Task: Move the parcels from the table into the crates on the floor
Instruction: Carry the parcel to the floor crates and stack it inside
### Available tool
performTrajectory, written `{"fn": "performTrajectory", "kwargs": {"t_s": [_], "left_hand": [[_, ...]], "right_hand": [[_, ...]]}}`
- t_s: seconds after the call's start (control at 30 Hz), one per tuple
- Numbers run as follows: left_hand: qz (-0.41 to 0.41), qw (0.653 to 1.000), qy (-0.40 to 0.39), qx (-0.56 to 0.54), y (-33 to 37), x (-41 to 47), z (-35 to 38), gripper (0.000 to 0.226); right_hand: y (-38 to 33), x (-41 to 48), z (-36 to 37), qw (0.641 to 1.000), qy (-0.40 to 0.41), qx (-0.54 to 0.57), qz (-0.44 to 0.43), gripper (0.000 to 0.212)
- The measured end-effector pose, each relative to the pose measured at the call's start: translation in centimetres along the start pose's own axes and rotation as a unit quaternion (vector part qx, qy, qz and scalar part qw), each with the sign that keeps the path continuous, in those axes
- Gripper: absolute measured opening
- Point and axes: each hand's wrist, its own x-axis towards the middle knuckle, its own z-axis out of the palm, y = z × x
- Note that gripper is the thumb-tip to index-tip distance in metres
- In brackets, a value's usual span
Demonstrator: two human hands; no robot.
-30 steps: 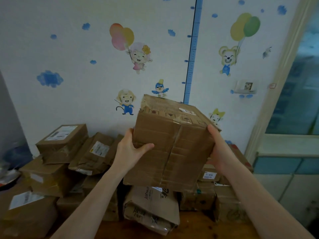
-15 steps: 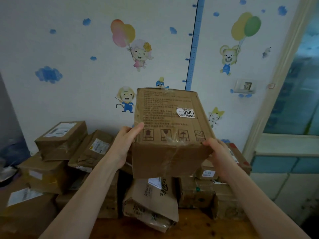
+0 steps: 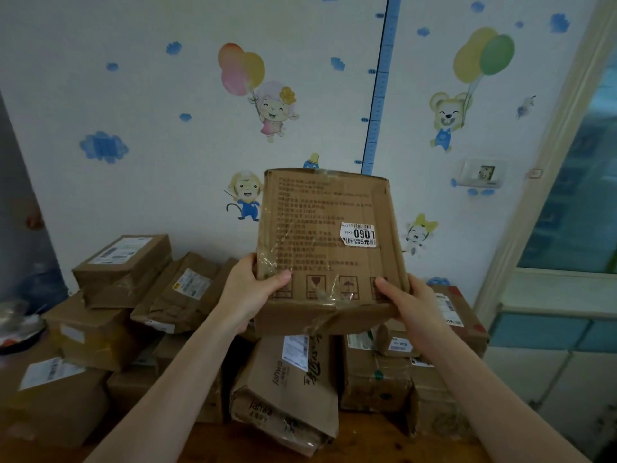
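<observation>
Step in hand: carrying one parcel (image 3: 330,235) off the pile. It is lifted clear of the stacked parcels (image 3: 123,265) and not yet on its way down to a crate.
Where the parcel is: in the air above the middle of the pile, over the back half of the bench (image 3: 367,439), touching nothing but my two grips.
Left grip (image 3: 248,292): clamped on the near left corner, thumb laid on the printed face, fingers wrapped round the left side and out of sight.
Right grip (image 3: 412,305): clamped on the near right corner, thumb on the printed face by the handling symbols, fingers curled underneath.
Which way it points: the broad printed face is tipped up toward me. The taped near edge sits low in my grips and the far edge rises toward the wall.
Long axis: it runs from my grips up and away to the wall, roughly square to the bench's front edge. The print and the white label (image 3: 359,234) read upright from my side.
Crates: none in view, so I cannot say which side they lie on.
Next move, as I judge it: turn away from the bench, look down for a crate and lower the parcel with both grips on it. I would level it first, as the far end rides high.
</observation>
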Motion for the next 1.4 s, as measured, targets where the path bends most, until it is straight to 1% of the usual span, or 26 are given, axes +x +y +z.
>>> {"fn": "performTrajectory", "kwargs": {"t_s": [0.1,0.2,0.27,0.3,0.37,0.47,0.53,0.6,0.63,0.67,0.73,0.8,0.83,0.9,1.03,1.1,1.17,1.23,1.33,1.4], "left_hand": [[0.025,0.999,0.012,0.016,0.2,-0.2,0.3,0.035],[0.027,1.000,0.014,0.008,0.5,-0.3,0.5,0.040],[0.022,1.000,0.014,-0.007,0.8,-0.5,0.8,0.043],[0.024,1.000,0.018,-0.008,0.9,-0.6,0.9,0.042],[0.034,0.999,0.025,0.018,0.8,-0.8,1.2,0.034],[0.054,0.996,0.028,0.071,0.5,-0.9,1.3,0.032],[0.065,0.993,0.014,0.094,0.9,-0.7,1.1,0.041],[0.037,0.996,-0.018,0.078,1.5,-0.4,1.0,0.058],[0.022,0.997,-0.030,0.065,1.8,-0.3,0.9,0.062],[0.019,0.998,-0.033,0.058,1.7,-0.2,0.9,0.057],[0.019,0.999,-0.008,0.040,1.4,-0.5,1.0,0.040],[0.010,1.000,0.012,-0.003,1.0,-0.7,1.2,0.034],[0.007,1.000,0.015,-0.013,0.9,-0.8,1.4,0.033],[0.019,0.999,0.027,0.004,0.5,-0.8,1.7,0.033],[0.057,0.995,0.059,0.057,0.1,-0.7,1.7,0.029],[0.060,0.995,0.046,0.071,0.3,-0.6,1.5,0.035],[0.045,0.998,0.031,0.040,0.9,-0.7,1.5,0.037],[0.044,0.998,0.032,0.042,1.0,-0.6,1.6,0.029],[0.082,0.989,0.064,0.106,0.8,-0.5,1.7,0.017],[0.088,0.987,0.078,0.111,0.4,-0.5,1.7,0.018]], "right_hand": [[0.4,-0.3,-0.5,1.000,0.002,-0.002,-0.025,0.023],[0.4,-0.3,-1.1,0.999,0.007,-0.007,-0.035,0.026],[0.1,0.0,-1.4,1.000,0.012,0.005,-0.017,0.029],[0.0,0.2,-1.6,1.000,0.012,0.015,-0.006,0.031],[-0.1,0.4,-1.7,1.000,0.004,0.015,0.001,0.033],[0.0,0.2,-1.8,0.999,-0.017,-0.013,-0.024,0.026],[0.7,0.2,-1.9,0.999,-0.018,-0.019,-0.031,0.020],[1.2,0.1,-2.1,0.999,-0.013,-0.028,-0.039,0.018],[1.6,0.1,-2.1,0.998,-0.014,-0.032,-0.044,0.017],[1.8,0.1,-2.2,0.998,-0.016,-0.040,-0.052,0.016],[1.7,0.1,-2.1,0.995,-0.021,-0.064,-0.072,0.018],[1.0,0.2,-1.8,0.995,-0.014,-0.060,-0.081,0.023],[0.7,0.2,-1.8,0.996,-0.008,-0.043,-0.082,0.024],[0.5,0.4,-1.6,0.996,0.006,-0.022,-0.089,0.027],[1.1,0.6,-1.5,0.988,0.031,-0.084,-0.127,0.016],[1.4,0.7,-1.7,0.987,0.042,-0.087,-0.132,0.014],[1.5,0.8,-1.9,0.986,0.042,-0.087,-0.138,0.013],[1.5,0.8,-1.9,0.984,0.032,-0.093,-0.146,0.014],[1.3,0.6,-1.9,0.983,0.024,-0.093,-0.156,0.017],[1.0,0.5,-1.9,0.986,0.016,-0.070,-0.153,0.017]]}}
